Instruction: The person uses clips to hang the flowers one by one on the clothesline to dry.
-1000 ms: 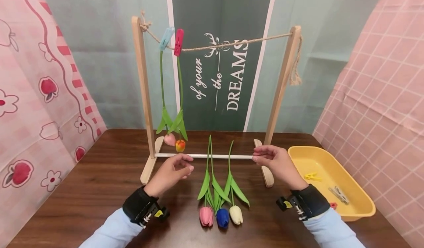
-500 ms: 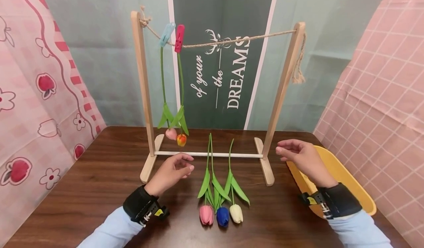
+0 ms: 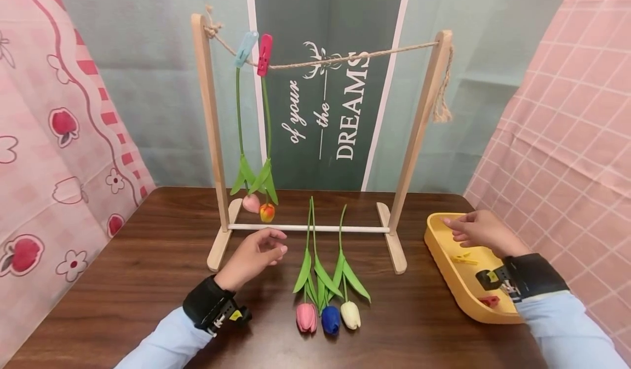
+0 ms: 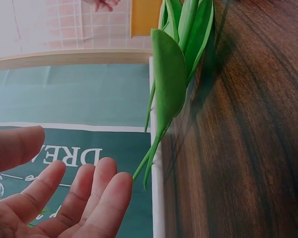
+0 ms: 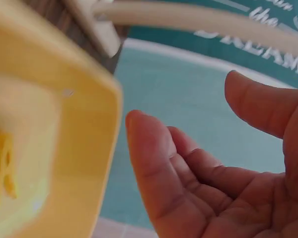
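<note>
Since a second ago the right hand (image 3: 480, 231) has left the white crossbar (image 3: 308, 228) of the wooden rack and swung out over the yellow tray (image 3: 446, 267), while the left hand (image 3: 253, 251) has barely shifted.

Nearest the person, three loose tulips lie side by side on the table (image 3: 123, 281), heads toward the viewer: a pink tulip (image 3: 306, 317), a blue tulip (image 3: 330, 320) and a white tulip (image 3: 350, 314), their stems running back under the crossbar. The left hand hovers just left of them with loosely spread fingers, holding nothing; its wrist view shows green leaves (image 4: 176, 74) close beside the fingertips.

Farther right, the right hand hangs over the tray's far end, fingers relaxed and empty. A yellow clothespin (image 3: 463, 259) lies in the tray just below it, and a red clothespin (image 3: 489, 301) sits nearer the wrist strap. The tray's near edge looks close to the table's edge, so a heavy press on its rim could tip or slide it.

Beyond, the rack (image 3: 209, 122) carries a slack twine line (image 3: 345, 58). A blue clothespin (image 3: 245, 48) and a red peg (image 3: 264, 55) hold two tulips head-down. Tugging that line while adding another flower could sag it and shake those two loose.
</note>
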Tool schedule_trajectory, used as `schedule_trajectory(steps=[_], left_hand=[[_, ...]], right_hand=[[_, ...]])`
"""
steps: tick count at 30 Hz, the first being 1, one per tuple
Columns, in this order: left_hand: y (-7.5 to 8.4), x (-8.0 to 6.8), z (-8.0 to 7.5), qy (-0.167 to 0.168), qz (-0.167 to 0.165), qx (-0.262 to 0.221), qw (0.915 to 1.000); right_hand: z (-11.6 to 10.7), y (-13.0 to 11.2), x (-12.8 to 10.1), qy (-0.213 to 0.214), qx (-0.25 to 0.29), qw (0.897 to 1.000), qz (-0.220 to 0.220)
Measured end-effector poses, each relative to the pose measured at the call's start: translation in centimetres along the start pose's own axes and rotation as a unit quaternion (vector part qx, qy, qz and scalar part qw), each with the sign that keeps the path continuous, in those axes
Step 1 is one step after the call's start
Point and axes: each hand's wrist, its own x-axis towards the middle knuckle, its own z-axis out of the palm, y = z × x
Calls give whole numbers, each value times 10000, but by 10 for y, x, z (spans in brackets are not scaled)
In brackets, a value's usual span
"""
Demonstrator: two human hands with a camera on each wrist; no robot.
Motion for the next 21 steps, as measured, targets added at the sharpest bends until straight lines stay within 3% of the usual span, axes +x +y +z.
schedule_trajectory(steps=[9, 21], left_hand=[[-3, 0, -1, 6, 13, 21, 10000], [-4, 1, 0, -17, -10, -29, 10000]], right_hand=[[-10, 29, 14, -121, 143, 9973, 707], [-10, 51, 29, 52, -691, 9900, 1229]])
